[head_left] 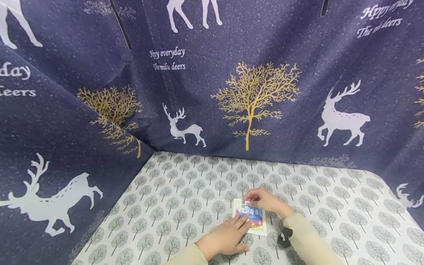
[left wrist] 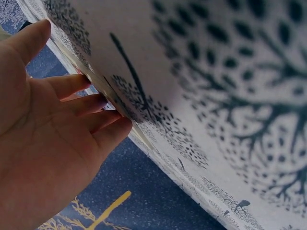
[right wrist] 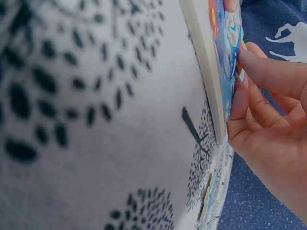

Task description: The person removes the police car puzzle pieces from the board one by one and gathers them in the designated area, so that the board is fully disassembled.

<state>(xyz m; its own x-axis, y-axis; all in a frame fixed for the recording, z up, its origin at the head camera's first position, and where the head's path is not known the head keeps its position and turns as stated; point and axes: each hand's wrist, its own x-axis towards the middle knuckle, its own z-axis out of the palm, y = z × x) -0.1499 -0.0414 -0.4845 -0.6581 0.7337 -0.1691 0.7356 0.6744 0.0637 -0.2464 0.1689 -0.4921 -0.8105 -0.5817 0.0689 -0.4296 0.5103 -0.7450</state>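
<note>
**Blue-car puzzle board under both hands; small piece pinched at its upper part**

The blue-car puzzle board [head_left: 260,228] is seen lying flat on the tree-print tablecloth [head_left: 198,175], face up. On its face a blue cartoon car with eyes and red-orange wheels is printed, framed by a pale border.

The left hand [head_left: 226,235] is laid over the board's lower-left part. Its fingers are extended and fairly close together, with the tips resting on the picture; the thumb is held well apart from them, over the cloth.

The right hand [head_left: 266,201] is placed at the board's upper edge. Between its thumb and fingers a small coloured-edged piece [right wrist: 241,67] is pinched narrowly, against or just above the board's face; which, cannot be told. The piece's outline is mostly covered by the thumb.

Both forearms are covered by cream sleeves [head_left: 308,235]; a dark patch [head_left: 285,237] is noted at the right cuff. Behind the table a navy curtain [head_left: 198,84] is hung, printed with white deer, golden trees and lettering.
</note>
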